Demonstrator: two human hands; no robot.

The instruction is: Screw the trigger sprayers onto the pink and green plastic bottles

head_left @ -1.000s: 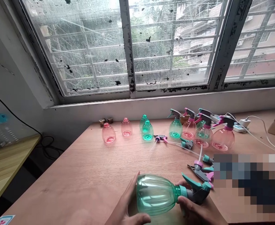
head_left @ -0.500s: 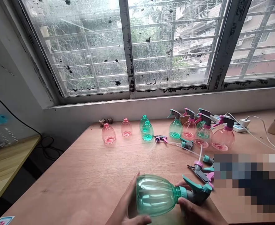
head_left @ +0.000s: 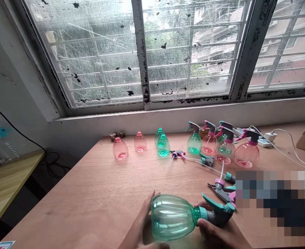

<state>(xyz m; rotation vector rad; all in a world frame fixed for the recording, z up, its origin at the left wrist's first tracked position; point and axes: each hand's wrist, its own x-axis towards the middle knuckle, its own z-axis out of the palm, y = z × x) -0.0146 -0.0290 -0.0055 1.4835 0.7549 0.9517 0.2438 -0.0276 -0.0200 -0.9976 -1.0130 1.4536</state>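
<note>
Left hand (head_left: 138,226) cradles green bottle (head_left: 174,217) at base (right hand (head_left: 217,233) at neck).

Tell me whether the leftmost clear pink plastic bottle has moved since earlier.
No; the pink bottle stands at the same spot on the brown wooden tabletop.

The person in front of me wears the one camera on the head, pointed forward and down across the desk (head_left: 102,193). It looks from close above the left hand (head_left: 139,226) and the right hand (head_left: 222,233), which come in large at the bottom edge. Past them, the wide view runs over the desk's far side to the window (head_left: 173,52) across the top, catching the wall (head_left: 9,69) at left.
</note>
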